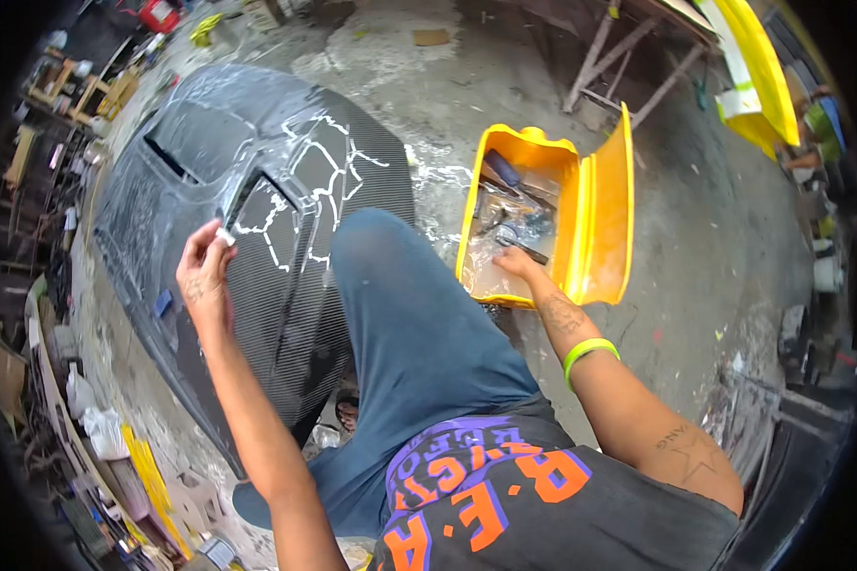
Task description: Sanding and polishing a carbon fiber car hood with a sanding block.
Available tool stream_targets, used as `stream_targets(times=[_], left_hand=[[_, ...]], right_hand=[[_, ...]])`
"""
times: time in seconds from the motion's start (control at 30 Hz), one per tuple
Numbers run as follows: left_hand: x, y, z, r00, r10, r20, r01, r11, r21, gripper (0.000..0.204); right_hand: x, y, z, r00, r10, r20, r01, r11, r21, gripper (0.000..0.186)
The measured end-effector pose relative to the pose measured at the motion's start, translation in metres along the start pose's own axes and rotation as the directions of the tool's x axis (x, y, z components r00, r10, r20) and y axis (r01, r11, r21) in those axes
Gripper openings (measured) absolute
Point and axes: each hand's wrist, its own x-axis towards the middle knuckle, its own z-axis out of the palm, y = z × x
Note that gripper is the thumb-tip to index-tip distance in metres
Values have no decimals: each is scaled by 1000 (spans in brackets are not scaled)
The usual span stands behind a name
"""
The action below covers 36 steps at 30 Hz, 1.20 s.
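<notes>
My left hand [203, 271] pinches a small white piece [224, 235] beside a vent on a dark carbon-fibre-patterned panel, like a car hood [286, 333]. The panel bears branching white strips [267, 238] and a small blue block [162, 303]. My right hand [515, 260] reaches into an open yellow plastic box [600, 219], closed around a dark long object [532, 252] among tools in clouded liquid. A blue cylindrical item [502, 168] lies at the box's upper end. My bent knee sits between panel and box.
Wooden trestle legs [595, 57] and a yellow panel [762, 86] stand at the upper right. Wooden pieces [95, 90] and a red canister [159, 14] are at the upper left. Long boards and yellow strips [148, 476] lie along the left edge of the concrete floor [695, 257].
</notes>
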Motion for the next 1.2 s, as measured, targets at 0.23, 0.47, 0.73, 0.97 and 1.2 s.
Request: stream_targets(times=[0.23, 0.47, 0.73, 0.97, 1.2], left_hand=[[-57, 72, 223, 876, 218, 430, -286, 953, 101, 26], [-71, 68, 169, 955, 105, 278, -125, 990, 57, 34], [-52, -5, -158, 951, 51, -305, 115, 857, 503, 35], [-70, -134, -252, 883, 4, -470, 392, 544, 742, 52], [-48, -172, -233, 746, -106, -657, 596, 546, 589, 53]], right_hand=[[-21, -29, -14, 993, 7, -121, 3, 997, 81, 60], [-30, -63, -51, 947, 39, 318, -116, 967, 226, 49], [49, 54, -8, 975, 152, 163, -176, 973, 148, 53], [35, 77, -2, 926, 269, 265, -317, 936, 156, 45], [8, 32, -30, 780, 249, 574, -623, 398, 674, 38]])
